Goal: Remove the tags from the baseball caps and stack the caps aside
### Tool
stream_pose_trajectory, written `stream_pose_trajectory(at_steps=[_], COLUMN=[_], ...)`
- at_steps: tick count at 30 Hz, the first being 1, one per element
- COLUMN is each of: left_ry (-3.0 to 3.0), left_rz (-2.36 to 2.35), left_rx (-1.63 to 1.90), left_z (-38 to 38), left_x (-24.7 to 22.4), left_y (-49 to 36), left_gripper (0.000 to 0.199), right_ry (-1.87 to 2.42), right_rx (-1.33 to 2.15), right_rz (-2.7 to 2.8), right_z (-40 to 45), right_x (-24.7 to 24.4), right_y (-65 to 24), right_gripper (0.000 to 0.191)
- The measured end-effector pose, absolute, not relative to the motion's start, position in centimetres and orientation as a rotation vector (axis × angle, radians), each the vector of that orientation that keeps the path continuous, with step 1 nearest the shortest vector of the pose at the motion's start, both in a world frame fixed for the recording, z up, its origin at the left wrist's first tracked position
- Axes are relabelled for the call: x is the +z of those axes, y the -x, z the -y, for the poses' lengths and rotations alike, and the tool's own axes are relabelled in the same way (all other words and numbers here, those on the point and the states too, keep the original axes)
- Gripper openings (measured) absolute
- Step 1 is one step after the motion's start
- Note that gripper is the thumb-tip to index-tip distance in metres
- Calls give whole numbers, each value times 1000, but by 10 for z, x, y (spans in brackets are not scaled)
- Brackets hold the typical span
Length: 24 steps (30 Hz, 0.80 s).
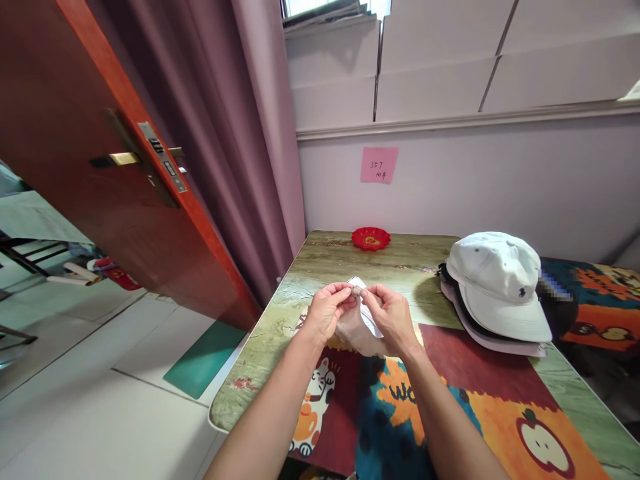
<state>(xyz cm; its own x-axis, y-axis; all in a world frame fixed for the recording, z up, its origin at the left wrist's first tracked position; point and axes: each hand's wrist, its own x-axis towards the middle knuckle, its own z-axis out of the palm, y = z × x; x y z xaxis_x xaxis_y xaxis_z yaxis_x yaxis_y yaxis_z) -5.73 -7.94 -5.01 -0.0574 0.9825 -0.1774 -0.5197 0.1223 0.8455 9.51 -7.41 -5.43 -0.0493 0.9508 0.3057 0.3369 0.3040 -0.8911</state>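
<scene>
My left hand [327, 310] and my right hand [387, 313] meet above the middle of the table, fingers closed in a pinch. Between the fingertips is a small greyish strap end [356, 291], too small to make out fully. It appears to belong to a light beige cap [357, 333] that hangs below and between the hands. A white part with thin dark lines [370, 321] shows behind it, beside my right hand. My forearms and fingers hide much of the cap. To the right lies a stack of caps, a white baseball cap [500, 287] with a small dark emblem on top.
A red scalloped dish [371, 239] stands at the back of the wood-patterned table [320, 257]. A colourful printed mat [493, 357] lies under my arms. On the wall is a pink note [379, 165]. At left are a purple curtain [250, 133] and an open brown door [125, 220].
</scene>
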Motion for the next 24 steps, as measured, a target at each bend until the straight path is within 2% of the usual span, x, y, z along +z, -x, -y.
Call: stream_pose_trajectory(at_steps=[16, 24], left_ry=[-511, -568], left_rz=[-994, -1015], left_rx=[1557, 1633], left_z=[80, 68], left_x=[-52, -42], left_y=[35, 28], left_gripper=[38, 38], right_ry=[1026, 1128], right_rx=[1034, 915], right_rz=[1490, 1420], right_z=[59, 52], right_x=[-57, -54], right_y=[-94, -109], right_gripper=[38, 38])
